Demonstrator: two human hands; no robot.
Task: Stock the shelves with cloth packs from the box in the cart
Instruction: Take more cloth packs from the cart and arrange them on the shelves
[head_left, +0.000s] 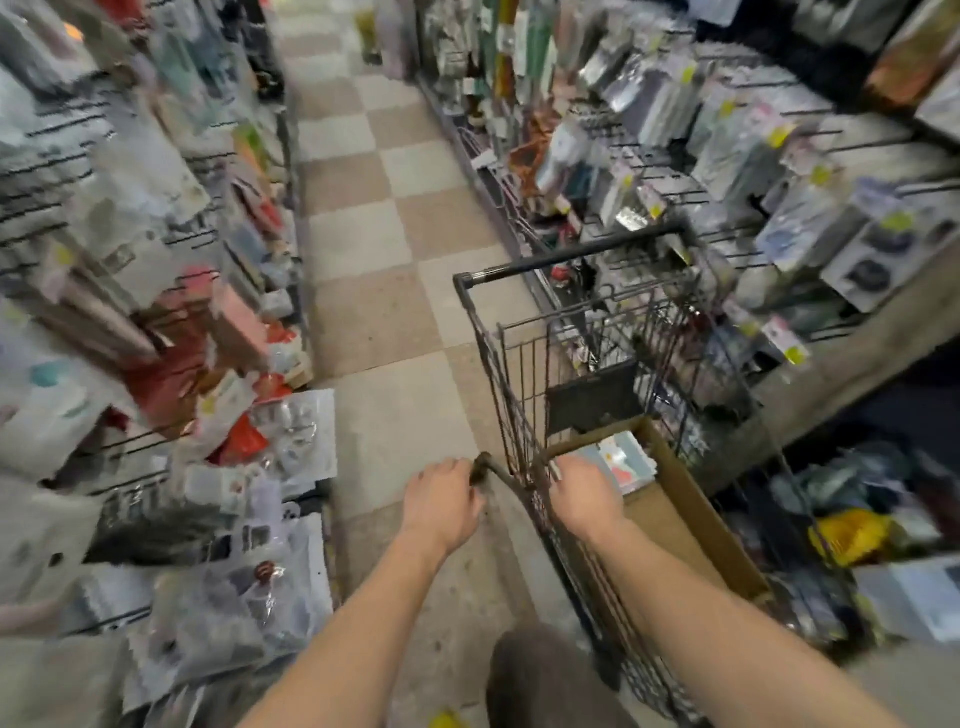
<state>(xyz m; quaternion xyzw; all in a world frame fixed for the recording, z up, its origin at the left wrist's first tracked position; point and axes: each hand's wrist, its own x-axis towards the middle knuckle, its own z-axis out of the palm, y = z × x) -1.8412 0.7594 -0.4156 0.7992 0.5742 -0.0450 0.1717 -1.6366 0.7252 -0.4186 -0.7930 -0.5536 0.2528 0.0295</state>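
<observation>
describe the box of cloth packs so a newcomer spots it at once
Find the wire cart on the right of the checkered aisle. Inside it, by the right hand, sits an open brown cardboard box. It alone is cardboard, with pastel packs at its far end.

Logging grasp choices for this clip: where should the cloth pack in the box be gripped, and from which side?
Probably its near edge, from above: the cloth pack lies flat in the open-topped box, whose walls block the sides. The right hand, on the cart rim, is closest.
</observation>
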